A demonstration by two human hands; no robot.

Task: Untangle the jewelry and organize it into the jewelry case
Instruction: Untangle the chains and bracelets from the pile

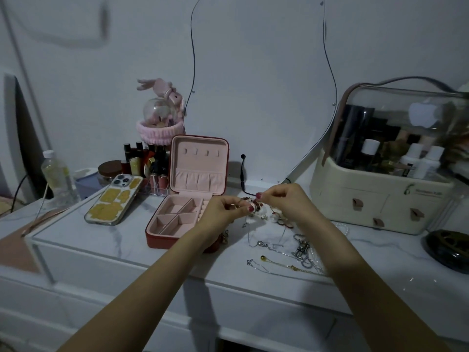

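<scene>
An open jewelry case (177,219), red outside and pink inside, stands on the marble tabletop with its lid upright; the compartments I can see hold nothing. Just right of it, both hands hold a tangled clump of beaded jewelry (256,207) in the air. My left hand (223,209) pinches the clump's left side. My right hand (281,199) pinches a strand at its top. Thin chains hang from the clump to the table. More chains and a gold necklace (286,265) lie loose below my right arm.
A phone (114,201) lies left of the case, with lipsticks (144,161), a jar and a bottle (57,176) behind. A cream cosmetics organizer (385,199) stands at the right, a dark dish (449,247) at the far right. A mirror (261,85) leans on the wall.
</scene>
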